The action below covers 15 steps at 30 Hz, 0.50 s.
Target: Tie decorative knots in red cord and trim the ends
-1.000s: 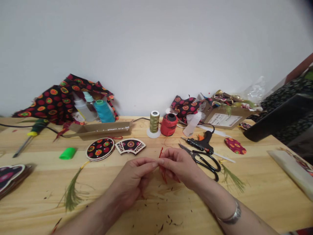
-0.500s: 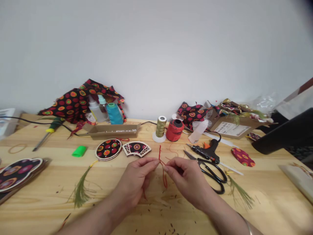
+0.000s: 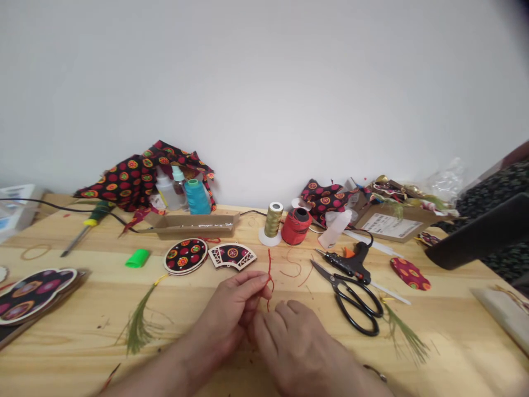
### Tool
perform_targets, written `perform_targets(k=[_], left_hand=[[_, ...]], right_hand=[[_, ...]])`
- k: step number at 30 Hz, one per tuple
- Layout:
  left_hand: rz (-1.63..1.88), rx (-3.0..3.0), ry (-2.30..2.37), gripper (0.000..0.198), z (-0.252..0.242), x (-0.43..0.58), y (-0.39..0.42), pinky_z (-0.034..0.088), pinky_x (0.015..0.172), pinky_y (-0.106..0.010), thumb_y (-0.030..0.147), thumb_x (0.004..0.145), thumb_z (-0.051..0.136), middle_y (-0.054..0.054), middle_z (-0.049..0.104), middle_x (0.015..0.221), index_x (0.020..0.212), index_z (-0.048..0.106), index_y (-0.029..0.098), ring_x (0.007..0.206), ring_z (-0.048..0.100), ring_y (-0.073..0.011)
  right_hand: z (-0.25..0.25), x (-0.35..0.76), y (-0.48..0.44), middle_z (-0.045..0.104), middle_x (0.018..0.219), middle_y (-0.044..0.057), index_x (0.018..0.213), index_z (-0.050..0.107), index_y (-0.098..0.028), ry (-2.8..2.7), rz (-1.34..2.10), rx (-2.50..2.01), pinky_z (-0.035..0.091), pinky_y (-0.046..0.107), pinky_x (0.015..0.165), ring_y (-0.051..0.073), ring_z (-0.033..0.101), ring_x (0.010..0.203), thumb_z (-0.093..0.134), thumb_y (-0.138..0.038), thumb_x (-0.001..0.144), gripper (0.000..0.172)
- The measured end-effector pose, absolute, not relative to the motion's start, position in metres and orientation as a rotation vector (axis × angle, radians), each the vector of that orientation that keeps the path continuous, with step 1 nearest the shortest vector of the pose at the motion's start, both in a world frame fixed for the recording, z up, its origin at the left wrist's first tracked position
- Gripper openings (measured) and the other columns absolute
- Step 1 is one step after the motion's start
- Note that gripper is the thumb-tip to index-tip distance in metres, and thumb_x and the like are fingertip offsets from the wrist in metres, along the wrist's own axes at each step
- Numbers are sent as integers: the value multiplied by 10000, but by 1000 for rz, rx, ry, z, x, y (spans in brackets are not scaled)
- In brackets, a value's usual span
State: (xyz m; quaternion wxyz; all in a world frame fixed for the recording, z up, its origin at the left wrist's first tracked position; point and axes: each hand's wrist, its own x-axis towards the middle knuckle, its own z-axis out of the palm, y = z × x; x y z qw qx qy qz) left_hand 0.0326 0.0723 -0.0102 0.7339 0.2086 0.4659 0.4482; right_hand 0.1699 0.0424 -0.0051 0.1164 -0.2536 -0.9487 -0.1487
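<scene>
A thin red cord [image 3: 270, 263] stands up from the thumb and forefinger of my left hand [image 3: 229, 309], which pinches it; a short loop hangs just below the fingertips. My right hand [image 3: 294, 343] is turned knuckles up, close against the left hand's lower fingers. Its fingers are curled, and whatever they hold is hidden. Just beyond the hands lie a fan-shaped fabric ornament [image 3: 232, 255] with a pale wooden frame and a round framed ornament [image 3: 185, 256] with a green tassel [image 3: 141, 325]. Black-handled scissors [image 3: 356, 302] lie open to the right.
A gold thread spool [image 3: 273, 220] and a red spool [image 3: 296, 225] stand at the back. Behind the scissors lies a black glue gun [image 3: 351, 263]. A shallow cardboard box [image 3: 192, 225], a green plastic piece [image 3: 137, 258] and a screwdriver [image 3: 78, 237] are on the left. Loose red threads [image 3: 294, 269] lie mid-table.
My right hand has moved down and left, turned knuckles up, and left the cord near the left fingertips. My left hand keeps its pinch. The view has shifted slightly.
</scene>
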Motion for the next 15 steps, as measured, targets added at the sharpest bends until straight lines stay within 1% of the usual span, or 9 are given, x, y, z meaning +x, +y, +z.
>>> perform_targets(k=[2, 4, 7, 8, 9, 10, 11, 13, 15], left_hand=[[994, 444, 1025, 161, -11, 33, 72, 190, 308, -129, 236, 632, 719, 77, 515, 466, 643, 575, 164, 310, 332, -20], [1010, 443, 1030, 178, -11, 34, 72, 193, 314, -131, 240, 623, 729, 92, 466, 428, 626, 567, 166, 310, 317, -21], [1030, 465, 1025, 181, -9, 35, 71, 215, 334, -139, 245, 624, 731, 105, 398, 401, 599, 572, 164, 329, 301, -24], [1032, 477, 1027, 171, -9, 35, 70, 218, 341, -139, 244, 626, 731, 107, 380, 396, 599, 585, 161, 335, 297, -25], [1031, 491, 1033, 156, -8, 35, 70, 217, 345, -137, 243, 628, 732, 109, 365, 390, 606, 603, 158, 340, 294, -24], [1026, 507, 1042, 137, -7, 36, 69, 212, 346, -135, 239, 629, 732, 109, 359, 386, 619, 625, 153, 344, 295, -24], [1018, 526, 1055, 118, -6, 36, 69, 207, 346, -132, 231, 630, 733, 107, 362, 383, 639, 649, 149, 347, 300, -23], [999, 569, 1076, 96, -5, 36, 68, 203, 346, -128, 219, 633, 732, 94, 399, 385, 668, 685, 144, 352, 315, -22], [980, 616, 1089, 80, -4, 36, 67, 192, 340, -130, 209, 641, 727, 71, 467, 409, 665, 703, 136, 353, 315, -17]], right_hand=[[-3, 170, 41, 567, 647, 77, 843, 566, -98, -2801, -429, -704, 358, 321, 459, 192, 498, 517, 462, -66, 747, 145], [0, 172, 42, 569, 639, 67, 801, 582, -113, -2759, -306, -624, 376, 322, 483, 189, 501, 550, 467, -107, 781, 118], [6, 178, 48, 589, 705, 58, 754, 599, -143, -2448, 146, -601, 422, 303, 580, 173, 528, 659, 473, -222, 831, 167], [7, 180, 51, 595, 741, 60, 755, 604, -148, -2272, 302, -682, 431, 293, 620, 165, 536, 698, 470, -230, 839, 178], [7, 181, 56, 603, 776, 65, 769, 610, -149, -2089, 433, -802, 435, 284, 648, 157, 542, 725, 464, -203, 839, 171], [6, 183, 62, 602, 766, 61, 753, 612, -153, -1897, 532, -956, 434, 274, 651, 151, 544, 724, 465, -184, 840, 174], [4, 184, 67, 602, 742, 54, 717, 610, -156, -1739, 637, -1108, 431, 270, 643, 148, 541, 702, 494, -202, 831, 169], [-1, 185, 78, 622, 715, 45, 719, 628, -154, -1520, 926, -1310, 426, 269, 604, 149, 535, 651, 586, -274, 771, 138], [-6, 185, 85, 622, 682, 28, 737, 643, -141, -1381, 1197, -1367, 412, 260, 573, 135, 515, 594, 643, -323, 710, 184]])
